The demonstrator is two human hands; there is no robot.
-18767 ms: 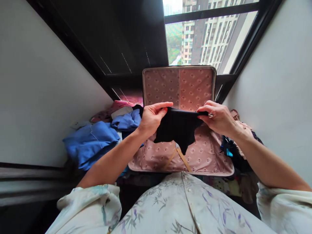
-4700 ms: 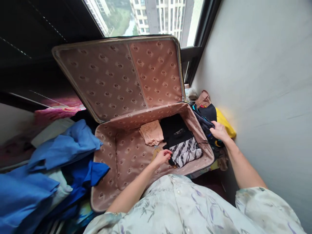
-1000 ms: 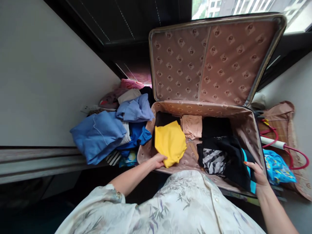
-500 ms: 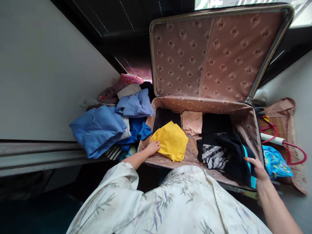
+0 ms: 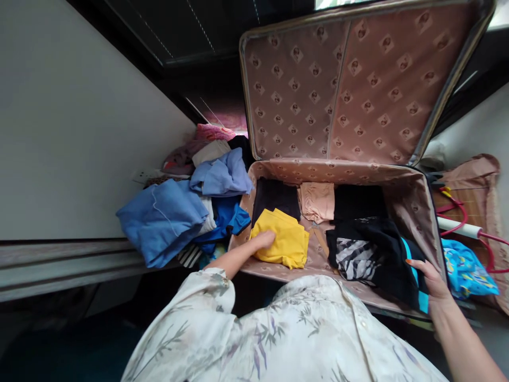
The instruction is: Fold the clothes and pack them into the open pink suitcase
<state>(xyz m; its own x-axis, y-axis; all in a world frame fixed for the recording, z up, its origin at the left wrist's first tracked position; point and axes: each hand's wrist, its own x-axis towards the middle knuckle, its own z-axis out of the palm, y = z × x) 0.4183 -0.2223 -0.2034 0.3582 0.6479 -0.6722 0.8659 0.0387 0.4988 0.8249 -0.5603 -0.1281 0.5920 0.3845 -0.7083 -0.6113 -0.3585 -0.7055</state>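
Open suitcase (image 5: 431,223), lid propped upright against the window side; the person's two hands work in the lower shell.

Left hand (image 5: 263,240): lies flat on the near-left part of the folded yellow garment (image 5: 284,243), fingers loosely curled over the cloth, pressing rather than pinching. No closed grip visible; nothing is lifted. The garment rests on the suitcase floor directly under and to the right of this hand. Just beyond the fingertips, a folded black item (image 5: 275,195). Further right of that, a folded beige item (image 5: 317,200).

Right hand (image 5: 431,276): at the near-right corner of the shell, fingers wrapped round the edge of a black garment with a teal stripe (image 5: 392,260), which drapes over the suitcase wall. Grip looks partly closed on the fabric; thumb side hidden, so firmness cannot be judged. To the left of this hand, under the black cloth, a zebra-striped piece (image 5: 352,257); beyond it, another black folded stack (image 5: 358,201).

Progress, as judged: several folded items already lie in the shell, with bare lining showing between them. A heap of blue clothes (image 5: 167,217) sits outside, left of the left hand, unpacked. A blue patterned bag (image 5: 465,268) lies outside, right of the right hand. Packing looks partway done.
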